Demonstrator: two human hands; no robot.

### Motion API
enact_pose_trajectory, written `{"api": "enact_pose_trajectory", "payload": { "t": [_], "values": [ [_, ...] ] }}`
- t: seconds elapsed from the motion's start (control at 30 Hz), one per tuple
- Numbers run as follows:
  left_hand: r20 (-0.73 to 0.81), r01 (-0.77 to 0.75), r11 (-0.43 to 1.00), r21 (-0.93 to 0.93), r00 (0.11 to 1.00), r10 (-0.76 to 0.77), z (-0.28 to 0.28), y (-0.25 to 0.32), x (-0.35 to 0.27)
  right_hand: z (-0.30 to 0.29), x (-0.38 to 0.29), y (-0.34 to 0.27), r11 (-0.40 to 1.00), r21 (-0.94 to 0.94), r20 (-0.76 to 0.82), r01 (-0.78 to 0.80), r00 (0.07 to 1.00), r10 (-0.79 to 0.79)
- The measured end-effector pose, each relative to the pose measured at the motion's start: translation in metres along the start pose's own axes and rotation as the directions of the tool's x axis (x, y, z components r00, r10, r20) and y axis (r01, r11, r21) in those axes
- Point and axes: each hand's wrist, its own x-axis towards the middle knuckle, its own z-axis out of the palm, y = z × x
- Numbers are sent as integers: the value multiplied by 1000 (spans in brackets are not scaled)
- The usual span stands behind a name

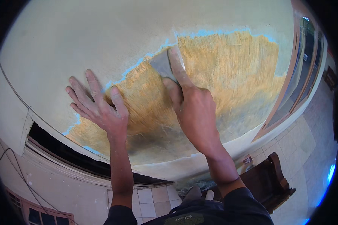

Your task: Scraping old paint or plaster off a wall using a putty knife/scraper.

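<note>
My right hand (195, 104) grips a flat metal scraper blade (162, 63), its index finger stretched along the blade. The blade lies against a wall (73, 36), near the upper edge of a large bare tan patch (231, 62). A thin light-blue line of older paint borders the patch between it and the pale paint. To the left, my left hand (101, 108) rests on the wall with fingers spread, partly over pale paint and partly over the patch's edge; it holds nothing. Dust whitens the fingers of both hands.
A glazed window with a wooden frame (291, 81) borders the wall at right. A dark opening (64, 150) runs below left, with cables (22, 174) beside it. Dark wooden furniture (266, 180) stands on the tiled floor (148, 199) at lower right.
</note>
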Motion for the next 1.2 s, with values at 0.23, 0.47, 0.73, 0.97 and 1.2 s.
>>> {"api": "enact_pose_trajectory", "payload": {
  "t": [0.23, 0.47, 0.73, 0.97, 1.2],
  "values": [
    [4, 16, 1000, -8, 1000, -16, -3, 3, 1, 1, 6, -4, 999, 22, -95, 41, 995, -38],
    [10, 17, 1000, -4, 1000, -16, -6, 5, 1, -3, 21, -9, 995, -64, -72, 78, 994, -82],
    [19, 5, 1000, -21, 1000, -5, -9, 10, 3, -15, 13, -5, 1000, 1, -70, 18, 997, -18],
    [14, -8, 1000, -13, 1000, 8, -10, 10, 5, -23, 5, -2, 998, 46, -32, -33, 999, 34],
    [17, 4, 1000, 5, 1000, -4, -13, 12, 6, -22, 12, 2, 999, -18, -78, 29, 997, -30]
  ]
}}
